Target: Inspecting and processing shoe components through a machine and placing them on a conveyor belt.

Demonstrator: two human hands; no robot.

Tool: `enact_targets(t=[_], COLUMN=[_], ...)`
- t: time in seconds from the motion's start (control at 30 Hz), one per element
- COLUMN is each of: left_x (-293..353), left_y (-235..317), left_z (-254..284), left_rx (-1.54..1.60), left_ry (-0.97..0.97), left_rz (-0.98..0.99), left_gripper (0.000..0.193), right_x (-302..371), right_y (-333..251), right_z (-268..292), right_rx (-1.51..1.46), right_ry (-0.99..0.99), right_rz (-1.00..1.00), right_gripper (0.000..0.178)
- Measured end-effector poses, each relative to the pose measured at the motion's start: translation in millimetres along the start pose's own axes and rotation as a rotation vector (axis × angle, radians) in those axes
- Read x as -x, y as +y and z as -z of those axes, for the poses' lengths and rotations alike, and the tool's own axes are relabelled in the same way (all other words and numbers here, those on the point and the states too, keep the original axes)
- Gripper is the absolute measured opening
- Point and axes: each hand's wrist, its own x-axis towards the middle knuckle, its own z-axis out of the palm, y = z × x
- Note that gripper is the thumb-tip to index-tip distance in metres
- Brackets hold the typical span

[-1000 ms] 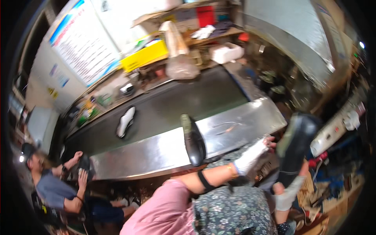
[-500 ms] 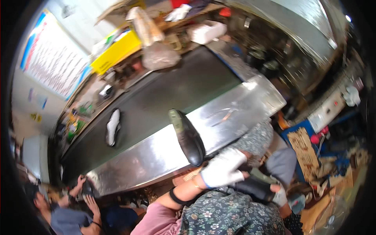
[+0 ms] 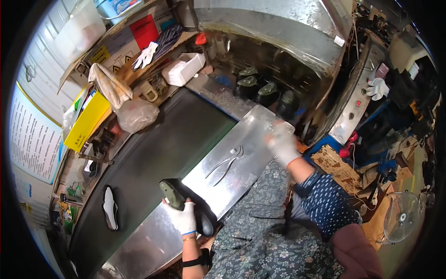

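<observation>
My left hand (image 3: 182,218), in a white glove with bare fingertips, is closed around the green heel end of a shoe last (image 3: 172,194). A dark shoe upper (image 3: 204,225) extends beside the hand across the metal plate (image 3: 139,249); whether one or two shoes lie there I cannot tell. My right hand (image 3: 283,143), gloved in white too, reaches over the plate's far right end. Motion smears its fingers. Between the hands, a pair of pliers (image 3: 225,166) rests on the plate. On the black belt (image 3: 153,153) at left lies a black, sole-shaped piece with a white middle (image 3: 110,209).
Several dark shoes on green lasts (image 3: 267,89) stand beneath a metal hood (image 3: 274,21) at the back. A yellow box (image 3: 88,122), a plastic bag (image 3: 138,115) and a white bin (image 3: 183,69) line the belt's far side. A fan (image 3: 402,217) stands at right.
My view has shifted. My left hand has gone from the dark shoe in my lap to the plate, gripping a last. My right hand has left my lap, reaching far right.
</observation>
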Motion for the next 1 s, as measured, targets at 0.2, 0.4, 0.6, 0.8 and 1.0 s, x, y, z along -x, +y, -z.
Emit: enact_targets(t=[0.2,0.4,0.6,0.8,1.0], left_x=[-4,86,163,155,148], left_y=[18,95,200,250,216], left_z=[37,4,-62,-172,-111], left_rx=[0.971,1.223,1.258,1.297,0.485], left_ry=[-0.130,-0.953,-1.523,-1.155,-0.802], left_rz=[0.434,0.334,0.255,0.037,-0.974], left_gripper=[0.035,0.057,0.076,0.050,0.081], right_x=[175,197,163,88,111], right_y=[-61,-85,-15,20,-14], right_z=[-30,59,141,115,117], right_rx=[-0.637,-1.571,-0.510,-0.310,-1.430], right_ry=[-0.968,-0.816,-0.079,0.013,-0.043], right_rz=[0.277,-0.172,0.126,0.027,-0.124], right_gripper=[0.049,0.094,0.065,0.047,0.104])
